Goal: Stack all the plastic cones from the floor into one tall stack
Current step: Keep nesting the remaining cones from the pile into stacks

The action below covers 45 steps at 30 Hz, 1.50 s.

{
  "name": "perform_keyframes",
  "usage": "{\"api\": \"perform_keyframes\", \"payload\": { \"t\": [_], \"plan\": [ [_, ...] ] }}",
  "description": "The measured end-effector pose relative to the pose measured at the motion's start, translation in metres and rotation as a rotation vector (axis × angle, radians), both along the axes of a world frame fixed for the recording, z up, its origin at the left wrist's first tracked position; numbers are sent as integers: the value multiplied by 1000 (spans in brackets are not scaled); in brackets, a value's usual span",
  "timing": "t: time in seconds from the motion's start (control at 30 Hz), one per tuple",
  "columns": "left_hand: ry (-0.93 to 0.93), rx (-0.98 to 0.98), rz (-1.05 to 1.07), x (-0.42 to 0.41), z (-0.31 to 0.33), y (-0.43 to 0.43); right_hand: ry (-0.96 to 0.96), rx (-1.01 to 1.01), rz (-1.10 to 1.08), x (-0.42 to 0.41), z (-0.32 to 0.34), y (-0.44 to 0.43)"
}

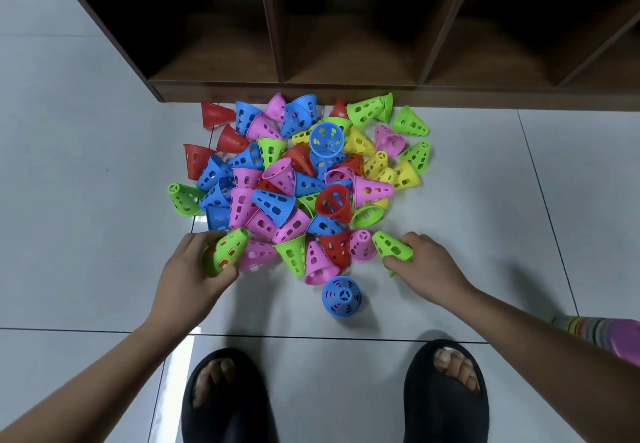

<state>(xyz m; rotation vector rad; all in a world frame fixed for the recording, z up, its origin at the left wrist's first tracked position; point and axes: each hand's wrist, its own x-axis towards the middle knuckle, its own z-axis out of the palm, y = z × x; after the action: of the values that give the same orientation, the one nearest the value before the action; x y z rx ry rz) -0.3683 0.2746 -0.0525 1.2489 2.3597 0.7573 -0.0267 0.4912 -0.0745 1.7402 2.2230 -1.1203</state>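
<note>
A heap of several perforated plastic cones [298,179] in red, blue, pink, green and yellow lies on the white tiled floor. My left hand [194,269] grips a green cone [227,250] with something red showing through its holes, at the heap's near left edge. My right hand [426,262] holds another green cone [393,247] lying on its side at the near right edge. One blue cone [342,297] stands upright alone, just in front of the heap between my hands.
A dark wooden shelf unit [346,89] with open compartments stands right behind the heap. My two feet in black slippers [446,394] are at the bottom. A stack of colourful pieces [595,330] lies at the right edge, behind my right forearm.
</note>
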Motion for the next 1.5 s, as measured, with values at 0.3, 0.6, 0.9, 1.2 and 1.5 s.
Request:
{"api": "perform_keyframes", "payload": {
  "t": [0.3,0.6,0.9,1.2,1.5],
  "plan": [
    [-305,104,-30,44,24,20,483,-56,-30,-21,53,-56],
    [-505,182,-146,83,36,29,463,-92,166,-19,35,-81],
    [-426,128,-364,115,20,34,357,-76,216,-2,10,-75],
    [-284,31,-508,113,-1,25,376,64,158,-4,4,-61],
    [-47,66,-414,51,-11,21,328,289,327,-16,6,-32]
  ]
}}
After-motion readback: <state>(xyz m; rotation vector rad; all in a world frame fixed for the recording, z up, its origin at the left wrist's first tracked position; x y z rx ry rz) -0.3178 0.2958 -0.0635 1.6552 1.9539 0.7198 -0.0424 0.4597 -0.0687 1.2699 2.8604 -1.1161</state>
